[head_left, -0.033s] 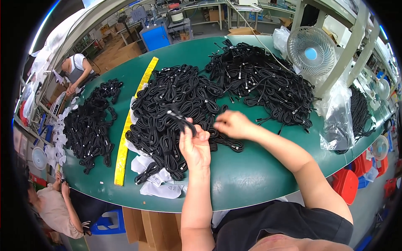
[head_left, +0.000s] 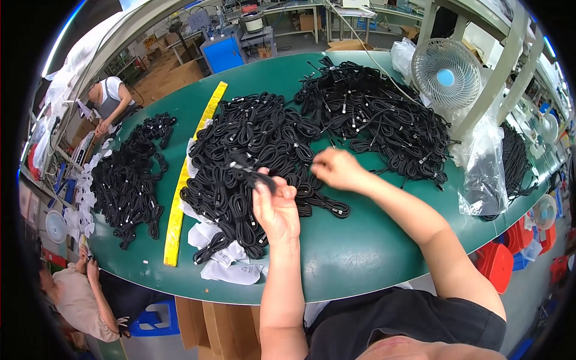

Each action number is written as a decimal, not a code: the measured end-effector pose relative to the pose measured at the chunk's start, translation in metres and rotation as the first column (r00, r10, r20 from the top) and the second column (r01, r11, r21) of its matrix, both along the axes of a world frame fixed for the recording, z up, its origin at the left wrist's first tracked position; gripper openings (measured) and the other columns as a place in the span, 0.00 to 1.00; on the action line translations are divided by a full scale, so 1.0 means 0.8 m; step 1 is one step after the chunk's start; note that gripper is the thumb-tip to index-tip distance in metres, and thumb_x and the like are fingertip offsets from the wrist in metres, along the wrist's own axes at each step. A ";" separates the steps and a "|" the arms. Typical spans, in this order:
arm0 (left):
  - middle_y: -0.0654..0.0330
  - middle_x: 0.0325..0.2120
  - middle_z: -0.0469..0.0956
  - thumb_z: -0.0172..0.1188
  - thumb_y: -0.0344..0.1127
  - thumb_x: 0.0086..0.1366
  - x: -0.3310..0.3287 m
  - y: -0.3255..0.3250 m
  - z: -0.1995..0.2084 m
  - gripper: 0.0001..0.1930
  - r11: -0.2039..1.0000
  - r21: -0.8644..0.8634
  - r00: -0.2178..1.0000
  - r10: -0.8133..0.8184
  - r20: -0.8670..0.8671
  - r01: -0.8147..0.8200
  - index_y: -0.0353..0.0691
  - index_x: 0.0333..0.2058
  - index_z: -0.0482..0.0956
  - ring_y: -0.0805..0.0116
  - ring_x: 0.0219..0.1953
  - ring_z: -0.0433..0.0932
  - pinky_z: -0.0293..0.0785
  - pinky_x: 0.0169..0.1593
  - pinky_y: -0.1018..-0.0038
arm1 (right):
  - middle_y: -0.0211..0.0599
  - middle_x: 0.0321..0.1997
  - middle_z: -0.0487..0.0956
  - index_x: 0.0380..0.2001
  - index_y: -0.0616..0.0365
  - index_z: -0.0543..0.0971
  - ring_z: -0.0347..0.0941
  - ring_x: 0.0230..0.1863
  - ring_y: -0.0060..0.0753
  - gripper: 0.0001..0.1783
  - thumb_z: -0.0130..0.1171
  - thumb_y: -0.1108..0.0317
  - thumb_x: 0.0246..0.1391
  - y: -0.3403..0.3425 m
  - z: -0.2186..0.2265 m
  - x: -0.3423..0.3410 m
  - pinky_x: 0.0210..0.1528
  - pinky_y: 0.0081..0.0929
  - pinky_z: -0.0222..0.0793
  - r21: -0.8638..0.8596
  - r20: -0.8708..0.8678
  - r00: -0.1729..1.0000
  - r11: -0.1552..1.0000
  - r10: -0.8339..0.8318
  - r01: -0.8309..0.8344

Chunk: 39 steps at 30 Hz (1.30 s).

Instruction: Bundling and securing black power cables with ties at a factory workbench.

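My left hand (head_left: 276, 207) is raised over the green table (head_left: 360, 252) and grips a coiled black cable (head_left: 249, 173) between thumb and fingers. My right hand (head_left: 337, 169) reaches forward with curled fingers onto the near edge of the middle pile of black cables (head_left: 258, 150); whether it holds a strand I cannot tell. Both forearms come up from the lower edge.
A second cable pile (head_left: 375, 114) lies at the back right, a third (head_left: 129, 180) at the left beyond a yellow strip (head_left: 186, 180). White bags (head_left: 225, 264) lie near the front edge. A white fan (head_left: 444, 75) and clear plastic bag (head_left: 483, 174) stand right. Two other people (head_left: 111, 99) (head_left: 78, 300) work at left.
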<state>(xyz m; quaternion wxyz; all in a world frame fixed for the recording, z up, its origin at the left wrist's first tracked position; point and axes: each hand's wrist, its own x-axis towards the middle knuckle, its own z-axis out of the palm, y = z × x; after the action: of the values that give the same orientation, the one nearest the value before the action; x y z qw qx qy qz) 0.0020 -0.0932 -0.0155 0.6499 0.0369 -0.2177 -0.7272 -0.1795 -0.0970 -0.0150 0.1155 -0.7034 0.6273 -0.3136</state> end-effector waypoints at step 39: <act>0.55 0.31 0.76 0.46 0.46 0.66 -0.029 0.038 -0.013 0.20 0.915 0.072 0.819 -0.388 0.424 0.396 0.33 0.46 0.69 0.71 0.29 0.74 0.71 0.36 0.76 | 0.30 0.37 0.72 0.39 0.62 0.76 0.67 0.28 0.14 0.15 0.56 0.79 0.44 0.075 0.068 -0.008 0.31 0.15 0.66 -0.143 0.627 0.732 0.963 0.267 -0.229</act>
<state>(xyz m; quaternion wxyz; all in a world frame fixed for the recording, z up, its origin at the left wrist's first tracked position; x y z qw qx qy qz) -0.0209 -0.0630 -0.0263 0.4228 0.1441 -0.3653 -0.8167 -0.1859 -0.0374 0.0393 0.3432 -0.6343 0.4415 -0.5338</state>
